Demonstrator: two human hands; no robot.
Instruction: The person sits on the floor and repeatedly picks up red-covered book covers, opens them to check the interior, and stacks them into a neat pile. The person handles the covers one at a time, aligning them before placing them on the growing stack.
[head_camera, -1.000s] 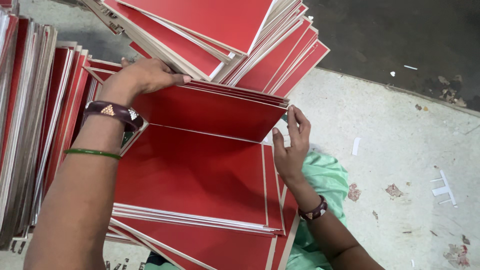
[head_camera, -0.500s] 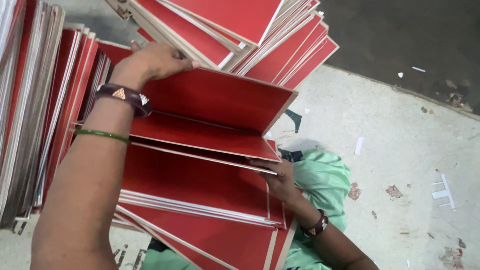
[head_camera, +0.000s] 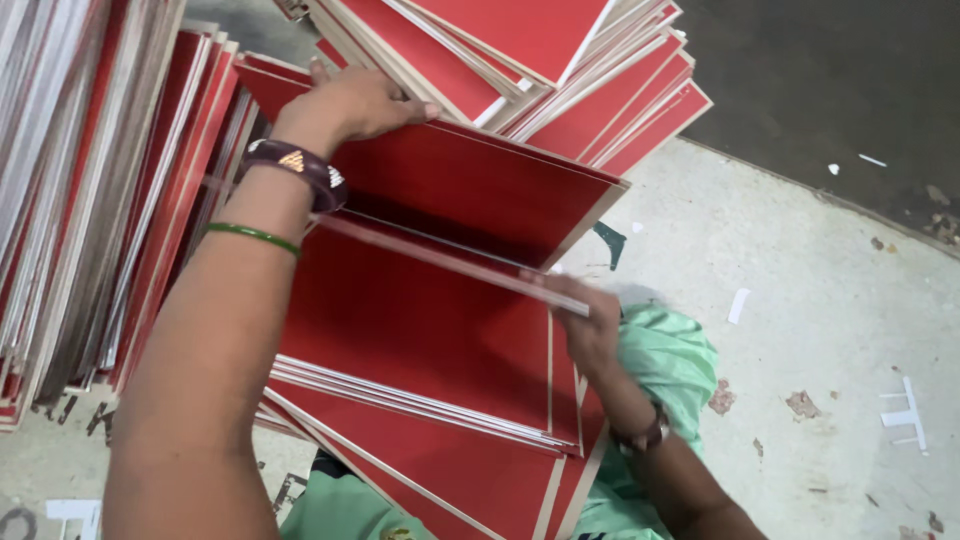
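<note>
A large stack of red boards (head_camera: 420, 350) with pale edges fills the centre of the view, lying flat and fanned; its lower end is cut off by the frame. Further red boards stand on edge at the left (head_camera: 90, 200) and another pile (head_camera: 540, 70) lies above, both cropped. The concrete floor (head_camera: 820, 300) at the right carries paper scraps. A green cloth (head_camera: 670, 360) sits under the stack's right corner, largely covered. The left hand (head_camera: 350, 105) rests closed over the far edge of the raised top board (head_camera: 470, 190), fingers curled on it; a dark bracelet and green bangle ring the wrist. The right hand (head_camera: 590, 320) pinches a thin board's edge (head_camera: 450, 262) at the near corner; it is motion-blurred, so finger placement is unclear.
</note>
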